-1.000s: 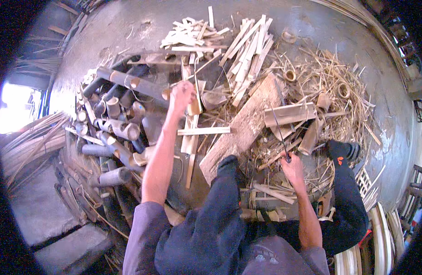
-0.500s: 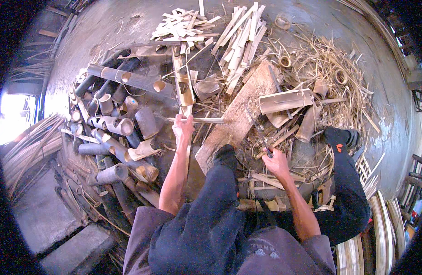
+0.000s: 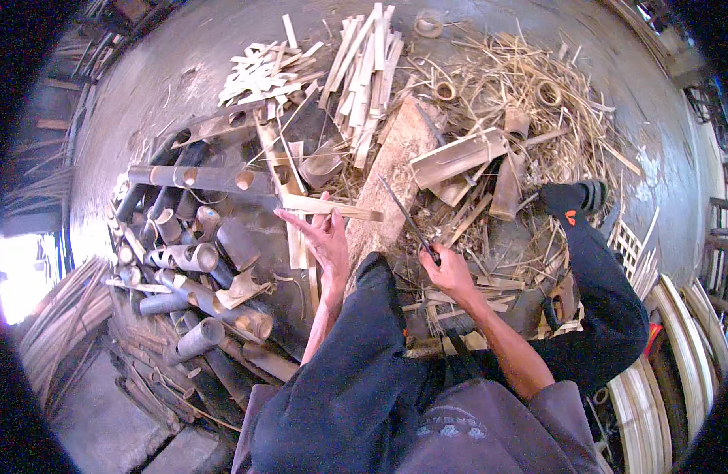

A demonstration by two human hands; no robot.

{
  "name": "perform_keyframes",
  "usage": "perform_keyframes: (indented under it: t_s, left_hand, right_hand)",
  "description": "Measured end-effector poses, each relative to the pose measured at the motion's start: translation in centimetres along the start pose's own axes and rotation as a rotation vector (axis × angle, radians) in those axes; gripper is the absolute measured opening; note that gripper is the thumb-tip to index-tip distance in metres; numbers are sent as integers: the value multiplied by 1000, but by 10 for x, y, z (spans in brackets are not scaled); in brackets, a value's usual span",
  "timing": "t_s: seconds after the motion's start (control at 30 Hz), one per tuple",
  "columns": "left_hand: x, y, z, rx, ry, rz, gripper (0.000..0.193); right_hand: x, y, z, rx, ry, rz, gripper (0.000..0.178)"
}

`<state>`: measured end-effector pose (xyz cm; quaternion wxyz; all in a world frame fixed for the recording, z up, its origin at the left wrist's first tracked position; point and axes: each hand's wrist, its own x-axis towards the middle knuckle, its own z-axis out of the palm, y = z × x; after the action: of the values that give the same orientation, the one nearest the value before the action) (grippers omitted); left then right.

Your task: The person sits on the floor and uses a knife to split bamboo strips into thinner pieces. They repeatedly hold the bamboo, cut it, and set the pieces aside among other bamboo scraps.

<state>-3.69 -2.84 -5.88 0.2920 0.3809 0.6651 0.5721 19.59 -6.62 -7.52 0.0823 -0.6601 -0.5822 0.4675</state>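
Note:
In my left hand (image 3: 326, 241) a pale split bamboo strip (image 3: 344, 210) is held crosswise between thumb and fingers, with some fingers stretched out to the left. The strip's right end reaches over the worn wooden plank (image 3: 395, 154). My right hand (image 3: 449, 272) is closed round the dark handle of a knife (image 3: 407, 215), whose long thin blade points up and left toward the plank. The blade is apart from the strip. My foot (image 3: 376, 272) in dark cloth rests against the plank's near end.
Cut bamboo tubes (image 3: 198, 257) lie heaped on the left. Split strips (image 3: 368, 71) and short pale pieces (image 3: 269, 71) are piled at the far side. Shavings (image 3: 530, 79) spread at the far right, near a split bamboo half (image 3: 458, 158). Curved slats (image 3: 684, 347) stand at right.
My left hand has turned and spread its fingers, and the strip shows its broad side now. The knife has come closer to the strip. The view has shifted, moving the scene left.

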Motion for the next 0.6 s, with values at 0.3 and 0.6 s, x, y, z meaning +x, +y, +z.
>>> perform_keyframes:
  t_s: [0.3, 0.6]
  left_hand:
    - [16, 35, -5, -120, -15, 80, 69]
    - [26, 44, -26, 9, 22, 48, 32]
  right_hand:
    - [-13, -10, 8, -124, -155, 32, 55]
    - [-5, 6, 7, -27, -30, 9, 54]
